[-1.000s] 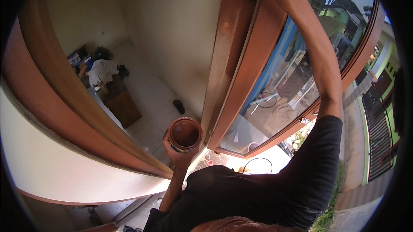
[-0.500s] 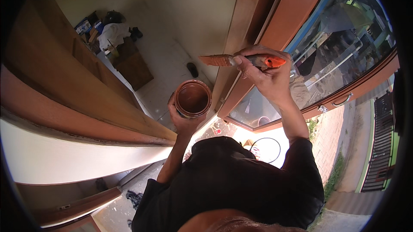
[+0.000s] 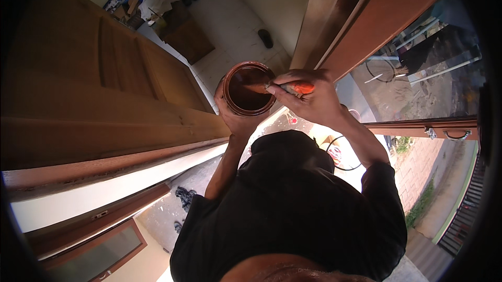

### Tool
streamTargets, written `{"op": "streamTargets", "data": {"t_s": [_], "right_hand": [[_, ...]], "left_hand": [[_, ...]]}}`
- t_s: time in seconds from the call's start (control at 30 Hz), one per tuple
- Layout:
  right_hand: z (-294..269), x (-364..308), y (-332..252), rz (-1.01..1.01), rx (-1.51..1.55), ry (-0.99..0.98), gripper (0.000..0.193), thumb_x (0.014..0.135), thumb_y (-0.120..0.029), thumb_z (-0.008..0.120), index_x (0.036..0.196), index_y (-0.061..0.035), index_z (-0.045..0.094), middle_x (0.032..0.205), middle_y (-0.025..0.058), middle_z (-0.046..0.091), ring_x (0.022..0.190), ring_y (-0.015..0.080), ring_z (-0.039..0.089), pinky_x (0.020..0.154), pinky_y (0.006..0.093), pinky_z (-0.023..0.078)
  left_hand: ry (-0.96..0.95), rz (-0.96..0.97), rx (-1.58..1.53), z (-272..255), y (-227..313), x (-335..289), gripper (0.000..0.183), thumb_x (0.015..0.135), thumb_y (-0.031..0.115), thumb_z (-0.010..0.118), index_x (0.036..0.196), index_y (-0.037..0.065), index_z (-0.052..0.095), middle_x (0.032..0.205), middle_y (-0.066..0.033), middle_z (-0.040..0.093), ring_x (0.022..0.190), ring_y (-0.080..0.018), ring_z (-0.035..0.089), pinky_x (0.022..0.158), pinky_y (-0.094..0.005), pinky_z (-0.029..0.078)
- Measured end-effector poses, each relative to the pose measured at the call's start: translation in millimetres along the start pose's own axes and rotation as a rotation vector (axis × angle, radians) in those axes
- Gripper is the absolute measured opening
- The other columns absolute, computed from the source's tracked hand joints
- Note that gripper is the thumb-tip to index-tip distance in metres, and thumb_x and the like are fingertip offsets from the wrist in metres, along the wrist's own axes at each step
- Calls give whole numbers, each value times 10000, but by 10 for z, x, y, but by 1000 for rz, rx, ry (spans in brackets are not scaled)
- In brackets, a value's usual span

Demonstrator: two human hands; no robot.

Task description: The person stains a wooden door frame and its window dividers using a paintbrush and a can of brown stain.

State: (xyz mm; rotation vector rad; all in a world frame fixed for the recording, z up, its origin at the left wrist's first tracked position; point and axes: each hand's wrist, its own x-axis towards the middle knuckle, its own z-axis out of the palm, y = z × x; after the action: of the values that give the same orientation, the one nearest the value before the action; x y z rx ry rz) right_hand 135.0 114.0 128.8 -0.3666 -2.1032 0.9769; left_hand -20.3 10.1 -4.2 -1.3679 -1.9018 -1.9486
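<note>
My left hand (image 3: 238,117) is wrapped round a round paint can (image 3: 228,92) with a reddish-brown coated rim, its open top facing up. Dark brown paint shows inside. My right hand (image 3: 308,96) grips a paintbrush (image 3: 302,88) by its handle, which has an orange end. The brush's bristles reach over the rim into the can's mouth; whether they touch the paint I cannot tell. The fingers of my right hand are close against the can's right side.
On the right a reddish-brown window frame (image 3: 381,15) with glass stands open, a metal handle (image 3: 457,135) on its lower rail. A wooden door (image 3: 68,72) fills the left. Beyond lie a dark slipper (image 3: 265,38), a brown box (image 3: 188,41) and piled items with white cloth (image 3: 158,0).
My right hand has brought the paintbrush down and left from beside the window frame to the can's mouth. The view has shifted, and the can now appears higher and further right.
</note>
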Motion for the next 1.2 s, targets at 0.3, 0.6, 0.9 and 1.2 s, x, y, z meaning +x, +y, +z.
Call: {"op": "streamTargets", "data": {"t_s": [0.3, 0.6, 0.9, 1.2], "right_hand": [[-90, 93, 115, -6, -78, -35, 124, 847, -73, 813, 924, 11, 763, 783, 100, 742, 637, 137, 689, 570, 268, 520], [-147, 111, 59, -98, -101, 52, 127, 834, -59, 813, 905, 15, 738, 786, 113, 736, 640, 179, 711, 561, 282, 533], [-471, 146, -254, -268, -288, -20, 139, 816, -135, 819, 923, -57, 776, 800, 67, 741, 583, 222, 678, 525, 303, 532], [-253, 4, -211, -147, -1, -128, 132, 812, -35, 816, 926, -4, 757, 803, 97, 743, 644, 188, 710, 573, 280, 526]], "left_hand": [[39, 71, 67, 71, -37, 21, 1055, 530, 223, 988, 1376, -2, 400, 1288, -152, 559, 1166, -241, 596, 978, -376, 497], [11, 44, 40, 130, 141, 131, 1052, 540, 225, 995, 1374, 5, 395, 1298, -149, 557, 1176, -239, 600, 1003, -383, 492], [-2, -5, 84, 123, 117, 124, 1045, 547, 241, 1002, 1383, 16, 418, 1325, -140, 550, 1213, -234, 587, 1032, -380, 478], [-42, -41, -170, 129, 34, 101, 1064, 552, 237, 1008, 1400, -6, 413, 1322, -133, 553, 1216, -212, 581, 1053, -365, 473]]}}
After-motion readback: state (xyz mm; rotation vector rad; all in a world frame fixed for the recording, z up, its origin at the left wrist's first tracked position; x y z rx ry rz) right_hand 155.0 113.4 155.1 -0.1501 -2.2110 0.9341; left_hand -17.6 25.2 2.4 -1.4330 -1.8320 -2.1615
